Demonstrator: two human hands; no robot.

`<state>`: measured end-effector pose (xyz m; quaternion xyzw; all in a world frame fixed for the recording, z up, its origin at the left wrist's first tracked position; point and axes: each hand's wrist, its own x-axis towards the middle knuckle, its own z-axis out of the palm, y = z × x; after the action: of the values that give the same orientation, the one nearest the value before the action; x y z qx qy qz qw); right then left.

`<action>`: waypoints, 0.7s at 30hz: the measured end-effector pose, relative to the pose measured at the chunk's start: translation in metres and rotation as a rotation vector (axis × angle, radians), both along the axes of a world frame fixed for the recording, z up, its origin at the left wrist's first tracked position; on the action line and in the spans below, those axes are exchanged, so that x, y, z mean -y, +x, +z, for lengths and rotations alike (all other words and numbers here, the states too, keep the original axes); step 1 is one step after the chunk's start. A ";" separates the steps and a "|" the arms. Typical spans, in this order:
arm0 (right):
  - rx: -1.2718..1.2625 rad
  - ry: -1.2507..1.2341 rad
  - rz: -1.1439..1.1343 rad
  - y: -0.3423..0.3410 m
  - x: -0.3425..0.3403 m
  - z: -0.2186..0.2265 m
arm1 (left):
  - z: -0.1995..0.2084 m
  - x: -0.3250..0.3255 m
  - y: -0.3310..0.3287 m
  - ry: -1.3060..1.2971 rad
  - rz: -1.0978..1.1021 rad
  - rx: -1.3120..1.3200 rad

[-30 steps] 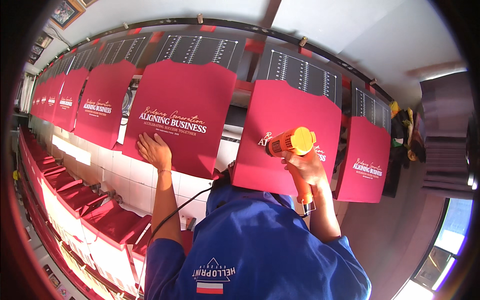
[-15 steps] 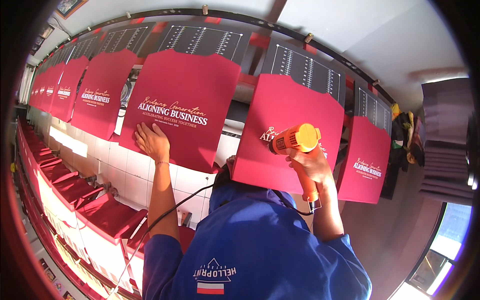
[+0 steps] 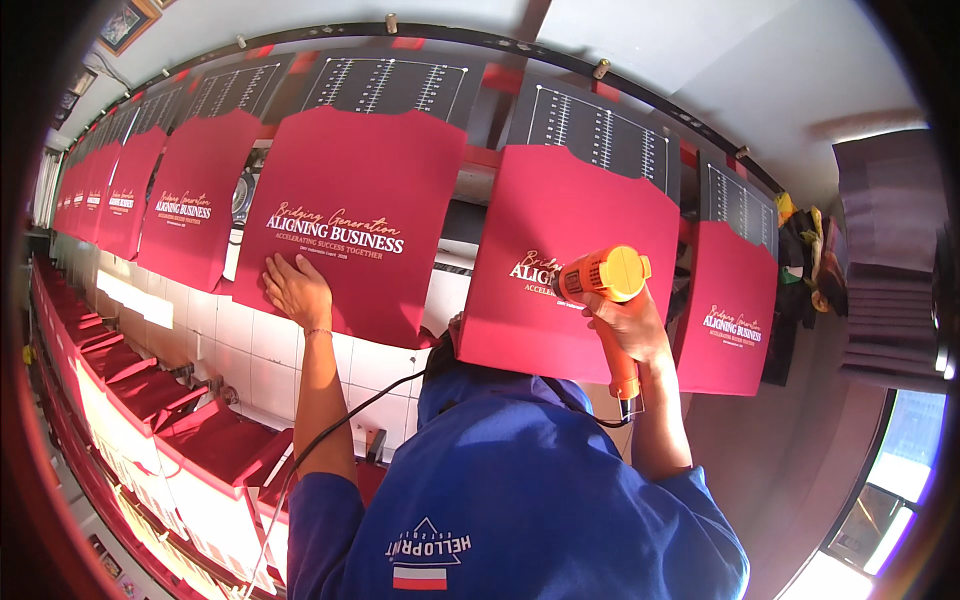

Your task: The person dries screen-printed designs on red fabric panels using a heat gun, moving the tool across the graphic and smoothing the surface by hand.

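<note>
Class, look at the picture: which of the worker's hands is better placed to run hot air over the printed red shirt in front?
Probably the right hand: it grips the orange heat gun, aimed at the red shirt. The left hand lies flat on the neighbouring shirt.

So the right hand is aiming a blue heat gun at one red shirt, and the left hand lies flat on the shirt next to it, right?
Not quite: the head view shows that the heat gun is orange, not blue. The rest holds: the right hand grips it and aims it at one red shirt, and the left hand lies flat on the neighbouring shirt.
</note>
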<state>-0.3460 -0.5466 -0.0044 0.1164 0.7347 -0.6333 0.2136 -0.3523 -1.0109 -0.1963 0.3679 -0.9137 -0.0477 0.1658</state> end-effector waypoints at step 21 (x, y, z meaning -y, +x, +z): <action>-0.010 -0.012 -0.083 0.013 -0.029 0.003 | -0.002 0.003 0.001 -0.046 -0.006 0.017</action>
<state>-0.3335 -0.5176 -0.0011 0.1423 0.7266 -0.6464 0.1841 -0.3518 -1.0134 -0.1987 0.3614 -0.9171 -0.0240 0.1666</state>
